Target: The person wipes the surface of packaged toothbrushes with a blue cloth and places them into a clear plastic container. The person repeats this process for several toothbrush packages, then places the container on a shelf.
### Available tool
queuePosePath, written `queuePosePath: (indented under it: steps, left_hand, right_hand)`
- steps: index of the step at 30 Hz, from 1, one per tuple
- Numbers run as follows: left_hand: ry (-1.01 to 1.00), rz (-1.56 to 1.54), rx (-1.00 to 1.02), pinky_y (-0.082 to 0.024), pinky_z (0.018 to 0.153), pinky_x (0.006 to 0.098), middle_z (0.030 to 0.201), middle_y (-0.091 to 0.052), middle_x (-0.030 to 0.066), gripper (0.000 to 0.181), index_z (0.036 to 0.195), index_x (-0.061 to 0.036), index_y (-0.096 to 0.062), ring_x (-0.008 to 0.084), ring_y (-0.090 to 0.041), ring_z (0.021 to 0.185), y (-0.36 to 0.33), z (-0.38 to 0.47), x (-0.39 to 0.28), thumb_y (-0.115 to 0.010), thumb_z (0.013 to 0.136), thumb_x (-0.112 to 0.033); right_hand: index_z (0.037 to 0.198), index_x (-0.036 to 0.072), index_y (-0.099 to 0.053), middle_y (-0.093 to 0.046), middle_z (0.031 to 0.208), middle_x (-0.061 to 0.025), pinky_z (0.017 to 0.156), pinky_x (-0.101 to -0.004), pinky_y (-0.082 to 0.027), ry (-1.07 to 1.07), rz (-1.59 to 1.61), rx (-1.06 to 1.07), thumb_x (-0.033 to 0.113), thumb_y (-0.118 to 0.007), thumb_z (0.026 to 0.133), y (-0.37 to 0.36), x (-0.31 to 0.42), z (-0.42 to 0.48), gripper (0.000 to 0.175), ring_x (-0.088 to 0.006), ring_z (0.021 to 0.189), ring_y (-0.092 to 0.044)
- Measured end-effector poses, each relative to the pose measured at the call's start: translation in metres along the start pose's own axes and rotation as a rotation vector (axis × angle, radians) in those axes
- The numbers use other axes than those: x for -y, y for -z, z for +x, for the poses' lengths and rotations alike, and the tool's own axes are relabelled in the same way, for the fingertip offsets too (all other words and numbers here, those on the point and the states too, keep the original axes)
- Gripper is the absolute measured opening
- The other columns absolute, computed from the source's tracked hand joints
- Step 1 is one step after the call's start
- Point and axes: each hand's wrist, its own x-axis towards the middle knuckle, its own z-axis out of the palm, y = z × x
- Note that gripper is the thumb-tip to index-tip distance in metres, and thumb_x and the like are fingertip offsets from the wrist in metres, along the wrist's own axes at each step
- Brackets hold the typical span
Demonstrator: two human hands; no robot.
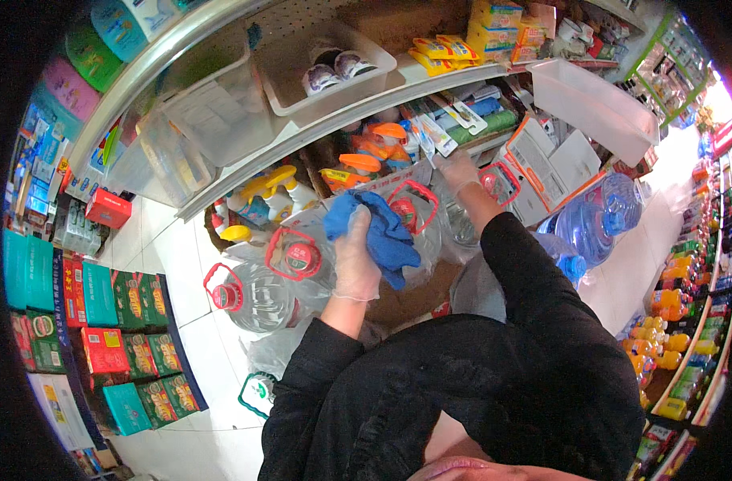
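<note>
My left hand (355,255), in a clear thin glove, grips a crumpled blue cloth (381,231) above large clear water jugs with red handles. Farther right, my gloved right hand (457,173) reaches to the front of the lower shelf. Its fingertips are by the lower end of white carded packages (433,133); whether they pinch one cannot be made out. Left of that hand lie bottles with orange spray tops (361,162). One water jug (415,225) stands partly behind the cloth, and another (300,258) is left of my left hand.
Above, a metal-edged shelf (318,129) holds a plastic bin (330,78) and yellow packets (444,54). An emptied-looking translucent bin (594,111) and an opened white carton (549,168) are at right. Blue water jugs (588,222) stand on the floor. Stacked boxes (131,349) line the left.
</note>
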Motion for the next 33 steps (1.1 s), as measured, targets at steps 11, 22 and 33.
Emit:
queuePosePath:
  steps: [11,22,33]
  left_hand:
    - [0.059,0.037,0.07,-0.059,0.086,0.0385,0.105,-0.072,0.0079,0.035,0.118,-0.0069,-0.068,0.0229,-0.071,0.093,0.015,0.019,0.005,-0.066,0.106,-0.04]
    - [-0.181,0.372,-0.021,-0.051,0.101,0.0355,0.125,-0.07,0.0105,0.046,0.137,0.0003,-0.064,0.0207,-0.066,0.111,0.012,0.013,-0.001,-0.074,0.101,-0.026]
    - [-1.224,1.44,0.264,-0.053,0.105,0.0497,0.143,-0.059,0.0201,0.081,0.155,-0.017,-0.056,0.0414,-0.061,0.126,-0.02,-0.013,-0.035,-0.074,0.077,-0.006]
  right_hand:
    - [0.101,-0.005,-0.072,-0.07,0.086,-0.0133,0.065,-0.0382,-0.052,0.151,0.278,-0.352,0.028,-0.071,0.097,-0.05,-0.049,0.03,0.034,-0.0205,0.074,-0.067]
    - [0.106,-0.002,-0.062,-0.069,0.087,-0.0137,0.071,-0.0355,-0.056,0.313,0.74,-0.328,0.017,-0.067,0.1,0.087,0.02,-0.09,0.021,-0.0184,0.08,-0.069]
    - [0.089,0.006,-0.054,-0.05,0.081,0.0032,0.067,-0.0252,-0.041,0.497,0.543,-0.076,0.009,-0.071,0.1,0.099,0.121,-0.196,0.02,-0.0058,0.075,-0.045]
